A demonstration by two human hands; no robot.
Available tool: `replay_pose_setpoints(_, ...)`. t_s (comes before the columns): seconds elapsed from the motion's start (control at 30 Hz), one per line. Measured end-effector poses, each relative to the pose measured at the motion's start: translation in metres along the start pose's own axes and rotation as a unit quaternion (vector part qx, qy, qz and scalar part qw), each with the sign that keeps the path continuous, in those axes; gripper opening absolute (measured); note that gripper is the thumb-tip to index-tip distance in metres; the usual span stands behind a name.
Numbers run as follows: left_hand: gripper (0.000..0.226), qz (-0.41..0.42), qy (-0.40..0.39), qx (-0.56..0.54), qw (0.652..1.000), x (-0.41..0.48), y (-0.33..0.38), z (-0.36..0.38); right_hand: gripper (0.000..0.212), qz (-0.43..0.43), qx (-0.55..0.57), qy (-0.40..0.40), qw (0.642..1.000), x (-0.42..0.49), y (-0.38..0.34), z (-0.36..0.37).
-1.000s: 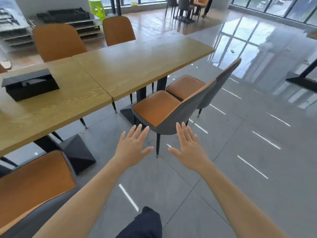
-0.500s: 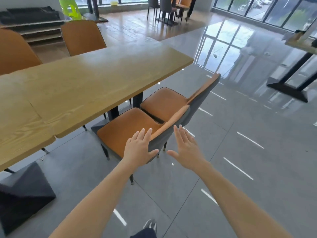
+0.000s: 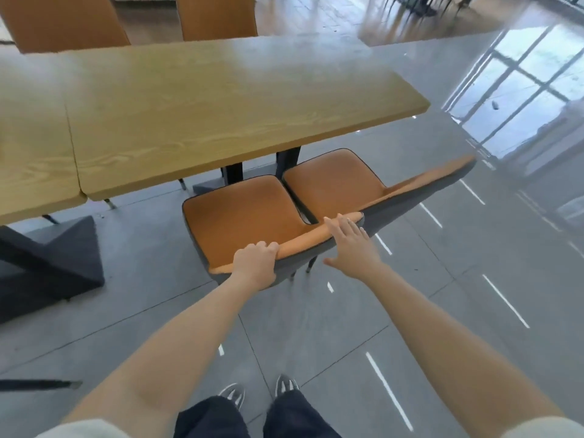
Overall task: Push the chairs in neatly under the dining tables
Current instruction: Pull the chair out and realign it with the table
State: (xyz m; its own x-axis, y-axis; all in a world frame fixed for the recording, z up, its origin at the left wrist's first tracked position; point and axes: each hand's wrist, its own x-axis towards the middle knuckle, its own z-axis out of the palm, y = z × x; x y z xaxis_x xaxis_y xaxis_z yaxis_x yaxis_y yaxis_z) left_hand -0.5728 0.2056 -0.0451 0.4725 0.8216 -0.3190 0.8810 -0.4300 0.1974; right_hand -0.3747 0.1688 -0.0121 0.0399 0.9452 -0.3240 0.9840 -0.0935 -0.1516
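Stood close behind the near chair (image 3: 249, 216), shoes (image 3: 234, 394) planted on the grey floor (image 3: 316, 327), both arms stretched forward. Left hand (image 3: 254, 267) gripped the top edge of that chair's backrest, fingers (image 3: 262, 247) curled together over the orange rim. Right hand (image 3: 352, 245) lay flat further along the same rim, fingers (image 3: 343, 223) straight and slightly apart, thumb out to the side, closed on nothing.

Sat well out from the dining table (image 3: 221, 115), this chair: whole seat exposed, only its front edge near the tabletop. Beside it, touching or nearly so, a second chair (image 3: 335, 181), likewise pulled out, its back angled off to the right.

Best done, probably, by wrapping the right hand too, then pushing level and straight with equal force from both sides, so the seat slides in square rather than swinging into its neighbour. Worth watching the black table leg (image 3: 234, 173) ahead of the seat; a front chair leg could catch there.

Beyond the tabletop, two orange chair backs (image 3: 215, 14) already tucked against the far side.
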Motion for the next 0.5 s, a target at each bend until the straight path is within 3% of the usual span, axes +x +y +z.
replay_pose_setpoints(0.1, 0.026, -0.036, 0.011, -0.007, 0.999, 0.001, 0.005, 0.003, 0.074, -0.052, -0.019, -0.03, 0.998, 0.022, 0.021, 0.0)
replay_pose_setpoints(0.27, 0.026, -0.056, 0.003, 0.004, 0.998, -0.003, 0.008, 0.003, 0.055, -0.13, -0.061, 0.001, 0.99, 0.043, 0.047, -0.005)
replay_pose_setpoints(0.5, 0.029, -0.063, -0.019, 0.047, 0.997, -0.04, -0.025, 0.009, 0.049, -0.181, -0.096, -0.056, 0.977, 0.036, 0.025, 0.012)
